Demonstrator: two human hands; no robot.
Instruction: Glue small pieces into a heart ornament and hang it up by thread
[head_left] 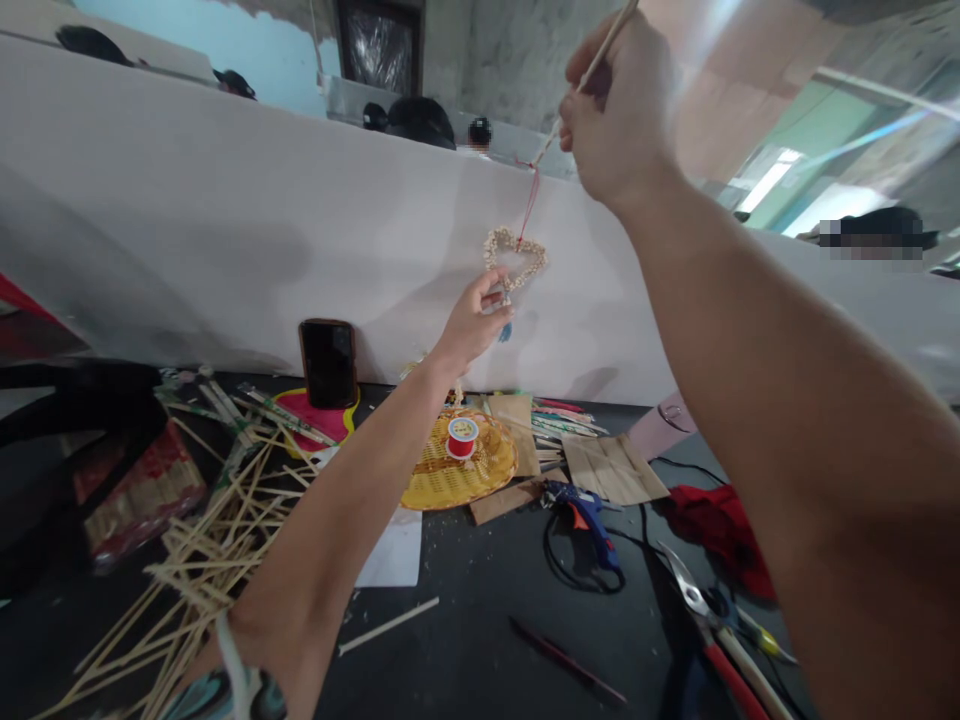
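Note:
My right hand (pixel 626 110) is raised high at the upper right, its fingers closed round a thin wooden stick (pixel 551 138) that slants down to the left. From the stick's lower end a red thread (pixel 529 205) runs down to a heart-shaped ornament (pixel 491 245) of small pale beads or pieces. A blue tassel (pixel 505 332) hangs below the heart's point. My left hand (pixel 480 318) reaches up to that lower point, fingers curled loosely about it. Behind the ornament stands a white partition (pixel 375 230).
Below lie a yellow woven tray (pixel 442 480) with a red thread spool (pixel 462 440), a blue glue gun (pixel 592 520), pliers (pixel 694 595) and a loose stick pile (pixel 217 550). A phone (pixel 328 362) leans on the partition. People's heads show beyond it.

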